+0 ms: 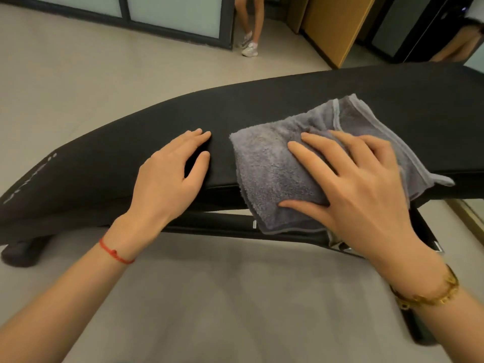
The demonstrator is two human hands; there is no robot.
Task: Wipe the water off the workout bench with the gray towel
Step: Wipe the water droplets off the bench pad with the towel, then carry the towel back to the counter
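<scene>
A long black padded workout bench runs across the view from lower left to upper right. On its right half lies a folded gray towel, whose near edge hangs over the bench's front side. My right hand lies flat on the towel with its fingers spread and straight, pressing it onto the pad. My left hand rests on the bare pad just left of the towel, fingers straight, thumb over the front edge. I can make out no water on the dark surface.
The bench's black frame and a foot stand on the beige floor below my arms. A person's legs in white sneakers are at the back by a glass partition. A wooden door stands at the back right.
</scene>
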